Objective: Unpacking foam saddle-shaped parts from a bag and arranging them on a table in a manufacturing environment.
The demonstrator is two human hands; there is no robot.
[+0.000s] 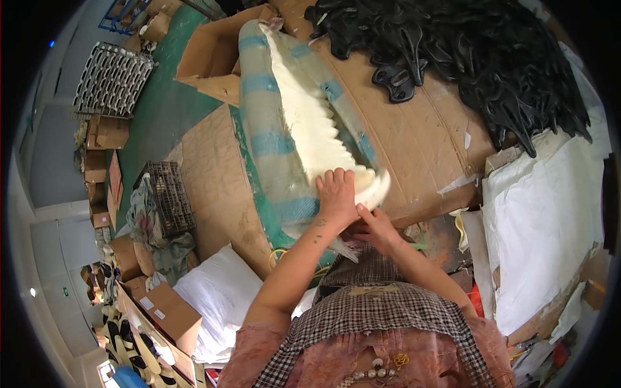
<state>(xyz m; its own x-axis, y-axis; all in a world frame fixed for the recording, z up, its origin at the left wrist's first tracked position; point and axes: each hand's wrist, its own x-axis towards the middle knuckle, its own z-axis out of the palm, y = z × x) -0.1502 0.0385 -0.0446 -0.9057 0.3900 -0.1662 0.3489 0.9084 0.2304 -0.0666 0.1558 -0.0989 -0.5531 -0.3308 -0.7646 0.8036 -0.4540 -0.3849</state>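
A long sack (pixel 266 116) with grey-green and blue stripes lies slit open lengthwise, its far end pointing away from me. Inside it runs a row of cream-coloured, scalloped pieces (pixel 307 107) packed close together. My left hand (pixel 336 197) rests on the near end of this row, fingers stretched out over the cream surface. Just right of it, my right hand (pixel 377 229) is closed at the row's near tip, thumb up against it. Its other fingers are partly hidden, so what they grip does not show. Frayed sack edge (pixel 346 249) hangs below my hands.
A heap of glossy black moulded pieces (pixel 446 52) covers the far right of the cardboard-topped surface (pixel 414 142). White sheeting (pixel 530 239) hangs at the right. To the left are an open carton (pixel 210 55), a plastic crate (pixel 167 197) and a white sack (pixel 220 291).
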